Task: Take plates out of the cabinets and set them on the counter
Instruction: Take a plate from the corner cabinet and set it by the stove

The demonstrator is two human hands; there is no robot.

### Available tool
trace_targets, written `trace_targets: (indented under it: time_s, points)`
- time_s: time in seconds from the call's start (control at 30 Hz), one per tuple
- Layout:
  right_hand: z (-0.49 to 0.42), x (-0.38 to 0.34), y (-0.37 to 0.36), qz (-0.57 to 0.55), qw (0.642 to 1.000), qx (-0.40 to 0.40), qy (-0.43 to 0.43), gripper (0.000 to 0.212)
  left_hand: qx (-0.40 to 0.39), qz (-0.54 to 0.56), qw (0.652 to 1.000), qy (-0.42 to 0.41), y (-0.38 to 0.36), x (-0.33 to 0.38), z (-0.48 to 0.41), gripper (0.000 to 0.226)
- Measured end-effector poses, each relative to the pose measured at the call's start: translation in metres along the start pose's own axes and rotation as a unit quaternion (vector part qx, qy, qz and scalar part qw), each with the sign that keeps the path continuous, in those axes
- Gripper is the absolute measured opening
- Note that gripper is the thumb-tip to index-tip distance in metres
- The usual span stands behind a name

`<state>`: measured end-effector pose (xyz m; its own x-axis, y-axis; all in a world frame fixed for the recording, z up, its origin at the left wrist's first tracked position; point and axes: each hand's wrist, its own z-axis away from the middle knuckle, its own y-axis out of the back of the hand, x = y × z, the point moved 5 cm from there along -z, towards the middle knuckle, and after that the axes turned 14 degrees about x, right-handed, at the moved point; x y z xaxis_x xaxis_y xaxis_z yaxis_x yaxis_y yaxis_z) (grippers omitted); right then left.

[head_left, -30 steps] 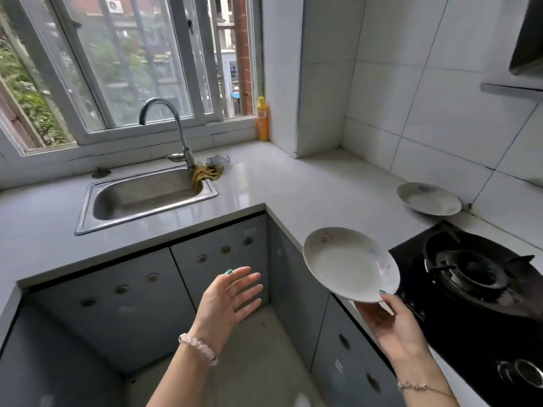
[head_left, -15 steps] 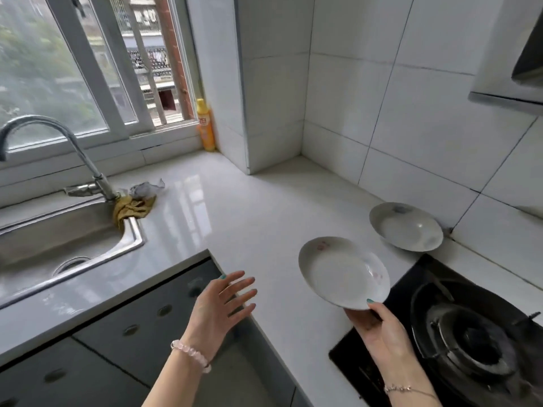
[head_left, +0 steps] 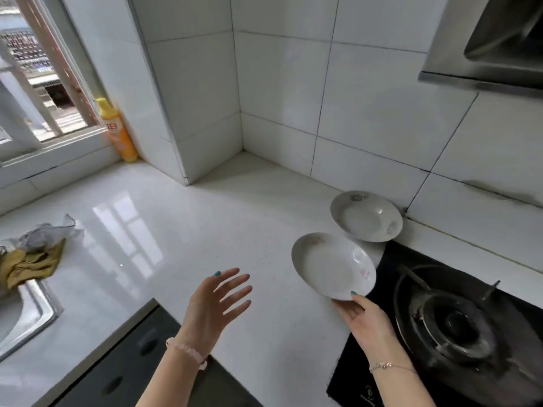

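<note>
My right hand (head_left: 365,317) grips the near rim of a white plate (head_left: 332,265) with faint flower marks, thumb on top, holding it tilted above the white counter (head_left: 182,230). A second white plate (head_left: 365,215) rests on the counter just behind it, close to the tiled wall and the stove's far corner. The two plates nearly touch in view. My left hand (head_left: 216,304) hovers over the counter's front edge with fingers spread and holds nothing. Grey cabinet doors (head_left: 129,359) show below the counter edge.
A black gas stove (head_left: 458,324) with a burner fills the right. A yellow bottle (head_left: 117,130) stands by the window. A yellow rag and a crumpled bag (head_left: 35,254) lie beside the steel sink (head_left: 26,312) at left. A range hood (head_left: 499,39) hangs top right.
The view has swung right and closer to the counter. My right hand has carried the plate forward over the counter toward the resting plate. My left hand stays spread and empty.
</note>
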<state>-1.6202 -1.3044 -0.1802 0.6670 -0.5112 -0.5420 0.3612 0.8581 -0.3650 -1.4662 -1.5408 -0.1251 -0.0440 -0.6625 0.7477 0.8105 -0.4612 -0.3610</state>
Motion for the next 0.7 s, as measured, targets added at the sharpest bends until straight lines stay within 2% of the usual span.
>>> trace_targets:
  time_s: [0.1,0.23,0.47,0.7]
  points:
    - [-0.005,0.004,-0.010,-0.035,0.999,0.025,0.012,0.021,-0.040,-0.029,0.999,0.014,-0.017,0.018,-0.025,0.037]
    - [-0.013,0.010,-0.018,-0.057,0.996,0.058,0.031,0.010,-0.082,-0.048,0.995,0.024,-0.034,0.040,-0.056,0.038]
    - [-0.028,0.020,-0.020,-0.096,0.987,0.118,0.043,0.010,-0.119,-0.078,0.988,0.056,-0.058,0.057,-0.096,0.037]
    - [-0.031,0.029,-0.020,-0.096,0.984,0.139,0.062,0.015,-0.149,-0.111,0.980,0.074,-0.072,0.057,-0.116,0.038]
